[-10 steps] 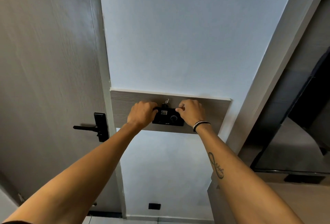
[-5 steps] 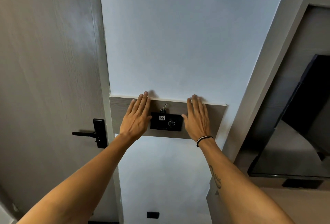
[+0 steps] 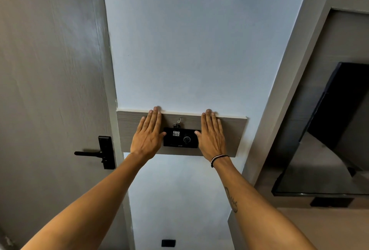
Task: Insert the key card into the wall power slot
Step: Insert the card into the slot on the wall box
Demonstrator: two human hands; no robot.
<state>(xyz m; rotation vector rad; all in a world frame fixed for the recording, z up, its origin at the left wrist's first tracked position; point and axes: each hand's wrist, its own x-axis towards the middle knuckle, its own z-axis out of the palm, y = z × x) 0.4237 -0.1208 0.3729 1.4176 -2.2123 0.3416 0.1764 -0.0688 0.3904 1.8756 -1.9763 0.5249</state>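
A black power slot unit [image 3: 180, 137] is fixed to a grey wood-grain panel [image 3: 233, 132] on the white wall. A white label and a round dial show on its face. A key ring with metal keys [image 3: 177, 122] sticks up from its top edge; the card itself is hidden. My left hand [image 3: 148, 135] lies flat on the panel just left of the unit, fingers straight and together. My right hand [image 3: 211, 134] lies flat just right of it, thumb touching the unit's edge. Neither hand holds anything.
A grey door with a black lever handle [image 3: 99, 152] stands at the left. A dark wall-mounted screen [image 3: 329, 140] hangs at the right past a wall corner. A small black socket [image 3: 168, 243] sits low on the wall.
One second ago both hands were curled at the unit's top corners. They have since opened and flattened onto the panel on either side, and stay there now.
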